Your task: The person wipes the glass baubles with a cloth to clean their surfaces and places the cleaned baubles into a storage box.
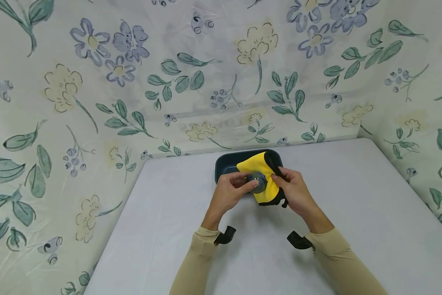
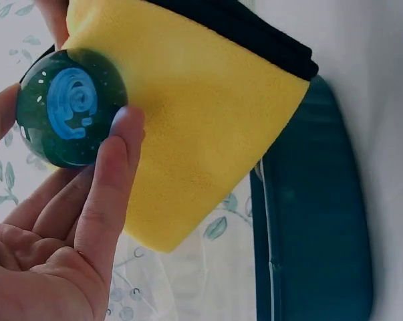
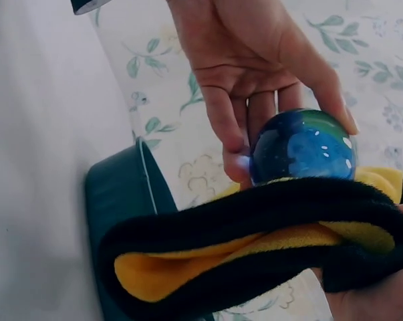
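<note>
A glass ball [image 1: 257,182] with a blue swirl inside is held between the thumb and fingers of my left hand [image 1: 229,192]. In the left wrist view the ball [image 2: 72,107] looks green and clear, with fingertips on both its sides. My right hand [image 1: 296,191] grips a folded yellow cloth [image 1: 259,164] with black edging, just right of the ball. Seen from the right wrist, the cloth's black edge [image 3: 254,207] lies against the ball's near side [image 3: 303,148]. Most right fingers are hidden behind the cloth.
Behind the hands, a dark teal tray [image 1: 226,164] stands on the white table [image 1: 176,205], partly covered by the cloth. A floral-patterned curtain [image 1: 191,82] rises behind the table and along its sides. Black curved mounts [image 1: 225,235] stick out from both wrists.
</note>
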Demonstrator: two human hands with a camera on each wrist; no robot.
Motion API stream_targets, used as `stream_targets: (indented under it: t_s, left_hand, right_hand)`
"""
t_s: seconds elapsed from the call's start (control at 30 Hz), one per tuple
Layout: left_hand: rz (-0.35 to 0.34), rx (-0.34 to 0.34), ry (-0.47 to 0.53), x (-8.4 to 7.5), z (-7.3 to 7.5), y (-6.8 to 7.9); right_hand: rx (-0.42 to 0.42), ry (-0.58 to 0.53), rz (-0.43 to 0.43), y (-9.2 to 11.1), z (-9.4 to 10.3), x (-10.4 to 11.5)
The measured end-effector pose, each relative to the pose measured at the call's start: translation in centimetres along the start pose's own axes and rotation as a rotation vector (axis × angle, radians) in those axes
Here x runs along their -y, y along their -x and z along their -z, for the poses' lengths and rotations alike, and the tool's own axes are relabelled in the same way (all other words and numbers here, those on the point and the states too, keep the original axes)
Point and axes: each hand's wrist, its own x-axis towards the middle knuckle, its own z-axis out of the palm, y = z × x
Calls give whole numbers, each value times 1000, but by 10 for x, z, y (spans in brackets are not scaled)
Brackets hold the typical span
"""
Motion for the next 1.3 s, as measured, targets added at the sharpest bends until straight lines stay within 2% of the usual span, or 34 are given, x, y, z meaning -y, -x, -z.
stream_targets:
  t_s: [0.17, 0.37, 0.57, 0.77, 1.07, 1.3]
  left_hand:
    - [-1, -11, -26, 1, 0, -1]
    - [10, -66, -94, 5, 0, -2]
    - [9, -106, -75, 8, 0, -4]
    - [7, -168, -54, 14, 2, -6]
    - [35, -267, -7, 25, 17, -11]
    - [50, -280, 9, 29, 23, -24]
  right_hand:
    - [-4, 54, 49, 2, -2, 2]
    - [6, 109, 92, 4, -6, 5]
    - [3, 127, 103, 5, -4, 6]
    - [3, 35, 92, 6, 2, 9]
    - [-57, -123, 75, 8, 17, 21]
    - [-90, -216, 73, 10, 30, 27]
